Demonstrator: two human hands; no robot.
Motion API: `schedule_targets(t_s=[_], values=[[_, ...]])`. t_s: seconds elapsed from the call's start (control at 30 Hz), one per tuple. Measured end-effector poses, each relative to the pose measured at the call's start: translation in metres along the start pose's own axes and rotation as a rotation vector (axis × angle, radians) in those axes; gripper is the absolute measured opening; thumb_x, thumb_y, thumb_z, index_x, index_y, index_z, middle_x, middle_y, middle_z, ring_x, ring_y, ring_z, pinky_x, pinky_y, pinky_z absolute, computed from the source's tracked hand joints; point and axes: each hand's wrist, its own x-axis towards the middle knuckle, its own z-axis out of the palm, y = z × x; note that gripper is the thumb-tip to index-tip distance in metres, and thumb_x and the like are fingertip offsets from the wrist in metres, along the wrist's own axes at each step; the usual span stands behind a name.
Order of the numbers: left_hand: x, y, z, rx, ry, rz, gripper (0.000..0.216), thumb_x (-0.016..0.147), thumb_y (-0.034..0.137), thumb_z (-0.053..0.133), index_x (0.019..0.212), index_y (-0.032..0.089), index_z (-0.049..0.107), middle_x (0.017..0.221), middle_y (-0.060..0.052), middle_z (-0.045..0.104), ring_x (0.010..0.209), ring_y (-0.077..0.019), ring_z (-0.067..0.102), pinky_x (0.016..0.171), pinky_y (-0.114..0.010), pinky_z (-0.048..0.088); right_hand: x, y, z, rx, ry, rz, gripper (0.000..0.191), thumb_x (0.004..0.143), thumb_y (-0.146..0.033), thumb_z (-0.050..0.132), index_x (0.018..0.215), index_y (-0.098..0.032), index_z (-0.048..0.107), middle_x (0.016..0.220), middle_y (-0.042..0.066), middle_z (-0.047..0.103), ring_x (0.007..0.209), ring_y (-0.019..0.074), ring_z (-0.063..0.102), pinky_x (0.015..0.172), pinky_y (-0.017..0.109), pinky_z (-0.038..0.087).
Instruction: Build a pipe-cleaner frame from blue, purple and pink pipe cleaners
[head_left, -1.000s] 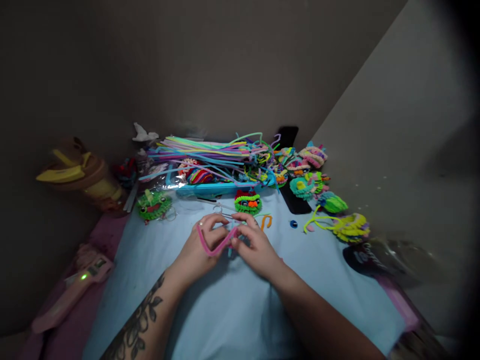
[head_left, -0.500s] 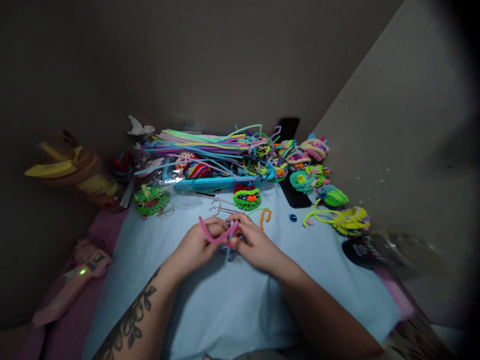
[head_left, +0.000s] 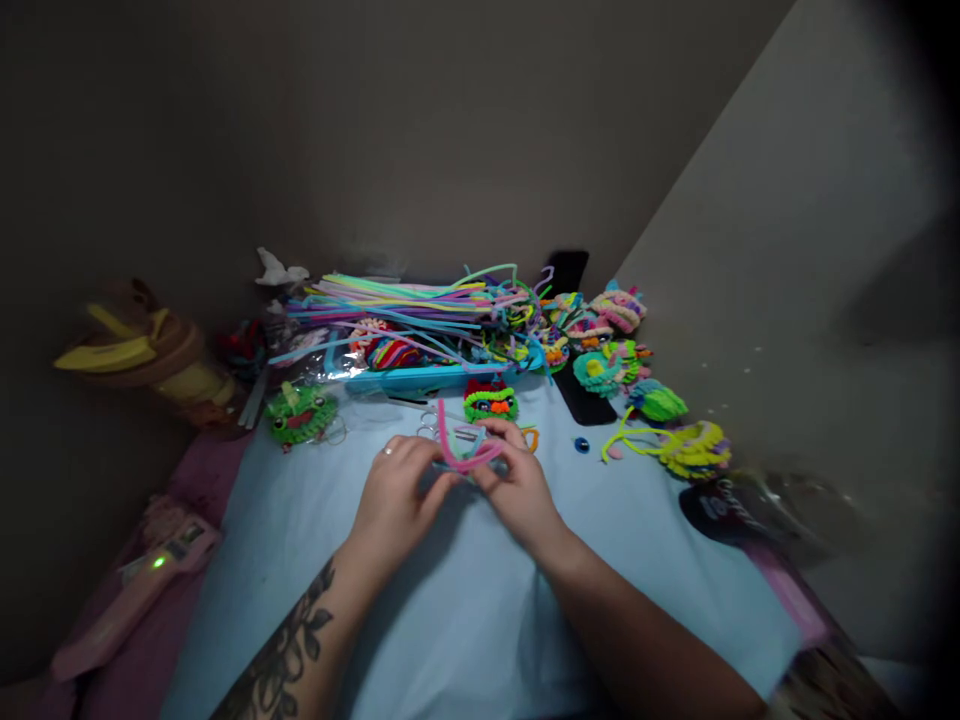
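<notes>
A bent pink pipe cleaner (head_left: 444,430) stands up between my two hands, with light blue pipe cleaner ends (head_left: 481,437) beside it. My right hand (head_left: 521,490) pinches this bundle between thumb and fingers. From the other side, my left hand (head_left: 405,490), a ring on one finger, holds it with bent fingertips and thumb close to the pink bend; the exact contact is partly hidden. Just beyond the hands lie scissors (head_left: 427,425), mostly covered, and a green and red pipe-cleaner figure (head_left: 491,402) with eyes. An orange pipe cleaner (head_left: 532,439) shows behind my right hand.
A blue tray (head_left: 420,378) stands at the back under many loose pipe cleaners (head_left: 397,300). A green frog-like figure (head_left: 302,414) lies left. On the right are a black phone (head_left: 589,400), a blue eye piece (head_left: 581,445), a yellow figure (head_left: 696,450) and a cap (head_left: 712,512).
Both hands have lifted the pipe cleaners slightly and turned them, so the pink end points up. My left thumb and fingers have spread somewhat. The camera view has shifted slightly.
</notes>
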Motion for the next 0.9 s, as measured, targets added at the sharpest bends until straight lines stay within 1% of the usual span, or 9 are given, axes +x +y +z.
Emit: schedule_targets(t_s=[0.07,0.17,0.27,0.37,0.5,0.67,0.77,0.83,0.9], values=[[-0.001,0.003,0.003,0.013,0.000,-0.019,0.009,0.082,0.026,0.058,0.087,0.021,0.062,0.089,-0.006,0.063,0.087,-0.0219,0.056,0.079,-0.035,0.042,-0.003,-0.004,0.001,-0.085,0.034,-0.057,0.006,0.076,-0.020,0.059,0.072,-0.022,0.063,0.115,0.007,0.052,0.108,0.0233,0.052,0.094,0.039,0.042],[-0.002,0.005,0.006,-0.005,0.005,-0.051,0.010,0.081,0.027,0.058,0.082,0.020,0.065,0.090,-0.006,0.061,0.087,-0.0211,0.055,0.078,-0.034,0.043,-0.006,-0.007,0.002,-0.116,0.040,-0.096,0.009,0.079,-0.022,0.057,0.073,-0.021,0.063,0.117,0.008,0.051,0.109,0.0243,0.051,0.094,0.041,0.041],[-0.001,0.005,0.007,-0.054,-0.037,-0.072,0.011,0.082,0.026,0.058,0.079,0.020,0.066,0.085,-0.005,0.061,0.084,-0.0198,0.055,0.076,-0.032,0.042,-0.006,-0.007,0.003,-0.103,0.030,-0.076,0.011,0.081,-0.022,0.054,0.074,-0.021,0.063,0.114,0.008,0.052,0.108,0.0239,0.052,0.092,0.040,0.042],[0.000,0.004,0.008,-0.102,-0.066,-0.114,0.015,0.082,0.027,0.057,0.072,0.019,0.064,0.077,-0.003,0.061,0.077,-0.0181,0.055,0.071,-0.030,0.042,-0.005,-0.006,0.002,-0.127,0.067,-0.106,0.007,0.081,-0.023,0.056,0.083,-0.023,0.063,0.111,0.008,0.053,0.108,0.0235,0.052,0.093,0.041,0.042],[0.000,0.001,0.010,-0.160,-0.101,-0.163,0.021,0.083,0.030,0.055,0.067,0.018,0.062,0.073,-0.003,0.059,0.072,-0.0164,0.055,0.068,-0.028,0.042,-0.006,-0.008,-0.003,-0.171,0.127,-0.250,0.022,0.080,-0.021,0.058,0.102,-0.025,0.058,0.111,0.007,0.050,0.108,0.0231,0.051,0.093,0.041,0.043],[-0.001,-0.003,0.009,-0.148,-0.134,-0.196,0.021,0.083,0.030,0.055,0.067,0.017,0.058,0.072,-0.002,0.058,0.071,-0.0160,0.054,0.065,-0.027,0.040,-0.008,-0.013,-0.012,-0.318,0.115,-0.554,0.039,0.078,-0.013,0.060,0.113,-0.030,0.056,0.110,0.007,0.051,0.104,0.0241,0.051,0.091,0.045,0.043],[0.000,-0.003,0.007,-0.079,-0.136,-0.167,0.023,0.085,0.031,0.053,0.067,0.017,0.058,0.070,-0.002,0.057,0.071,-0.0163,0.052,0.066,-0.028,0.038,-0.007,-0.013,-0.018,-0.305,0.028,-0.705,0.037,0.081,-0.010,0.057,0.113,-0.029,0.058,0.102,0.006,0.057,0.094,0.0217,0.055,0.083,0.042,0.047],[0.002,-0.002,0.005,-0.034,-0.151,-0.136,0.023,0.086,0.030,0.051,0.068,0.017,0.060,0.072,-0.003,0.059,0.073,-0.0172,0.052,0.069,-0.030,0.038,-0.006,-0.013,-0.022,-0.237,-0.024,-0.728,0.033,0.083,-0.011,0.055,0.112,-0.027,0.059,0.096,0.006,0.060,0.087,0.0195,0.057,0.076,0.038,0.049],[0.002,0.001,0.004,-0.013,-0.170,-0.120,0.022,0.086,0.029,0.051,0.072,0.018,0.062,0.077,-0.004,0.061,0.076,-0.0184,0.052,0.074,-0.032,0.038,-0.006,-0.013,-0.024,-0.175,-0.023,-0.700,0.029,0.084,-0.011,0.055,0.108,-0.026,0.061,0.092,0.005,0.062,0.083,0.0184,0.059,0.073,0.036,0.050]])
